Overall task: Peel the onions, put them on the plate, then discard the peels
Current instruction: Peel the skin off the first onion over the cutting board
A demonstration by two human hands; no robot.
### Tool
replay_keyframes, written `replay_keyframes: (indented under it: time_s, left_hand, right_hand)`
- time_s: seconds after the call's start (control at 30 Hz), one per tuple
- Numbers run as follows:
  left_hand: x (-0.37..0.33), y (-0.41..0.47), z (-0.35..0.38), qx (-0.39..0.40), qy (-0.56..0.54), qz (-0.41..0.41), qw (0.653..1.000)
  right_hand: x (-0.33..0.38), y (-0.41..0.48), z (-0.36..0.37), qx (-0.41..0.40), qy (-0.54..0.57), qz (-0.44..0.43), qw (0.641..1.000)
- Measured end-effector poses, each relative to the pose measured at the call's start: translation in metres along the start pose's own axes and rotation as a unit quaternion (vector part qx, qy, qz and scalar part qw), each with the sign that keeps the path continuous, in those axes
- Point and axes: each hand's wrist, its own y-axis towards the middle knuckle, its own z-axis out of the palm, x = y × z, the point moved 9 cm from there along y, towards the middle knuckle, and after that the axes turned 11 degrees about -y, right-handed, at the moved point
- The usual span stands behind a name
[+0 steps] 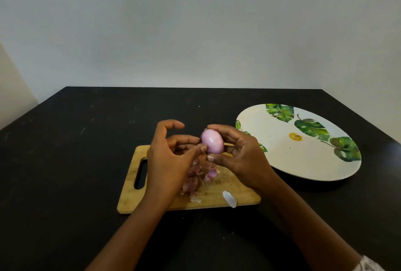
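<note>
Onion: one, seemingly peeled, gripped above the cutting board in your right hand's curled fingers. Left hand: thumb and forefinger pinch its end, possibly a last scrap. Peels: heaped on the board. Next: carry it right to the plate.

I read this as a home, at a table used for kitchen work. The table is plain, dark and scuffed, and its far edge meets a bare pale wall. A worn wooden board with a handle slot lies on it, with peels heaped on top and a purple onion held just above. Beside the board sits a big plate printed with green leaves, which looks like household crockery. I cannot tell whether the room is a kitchen or a dining room.
</note>
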Motion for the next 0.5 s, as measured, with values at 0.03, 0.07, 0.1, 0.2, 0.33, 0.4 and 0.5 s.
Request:
replay_keyframes:
  time_s: [0.03,0.07,0.1,0.2,0.33,0.4,0.5]
  left_hand:
    - [-0.001,0.0,0.0,0.004,0.017,0.01,1.0]
    - [-0.003,-0.001,0.0,0.006,0.037,0.023,0.999]
    - [-0.005,-0.002,0.0,0.01,0.058,0.039,0.998]
    - [-0.009,-0.003,0.002,0.02,0.103,0.069,0.992]
    - [-0.002,-0.001,0.0,0.007,0.079,0.034,0.996]
    - [0.004,-0.001,0.001,0.01,0.053,0.003,0.999]
    - [0.016,-0.001,0.002,0.012,0.003,-0.058,0.998]
  right_hand:
    - [0.0,0.0,0.0,0.0,-0.005,0.0,1.0]
    - [-0.001,0.0,0.0,0.0,-0.012,-0.001,1.0]
    - [-0.001,0.0,0.0,-0.001,-0.02,-0.002,1.0]
    - [-0.003,0.0,0.0,-0.001,-0.039,-0.007,0.999]
    - [-0.002,0.0,0.003,0.005,-0.045,-0.026,0.999]
    - [-0.002,0.0,0.004,0.006,-0.045,-0.031,0.999]
    - [-0.002,0.0,0.006,0.01,-0.035,-0.029,0.999]
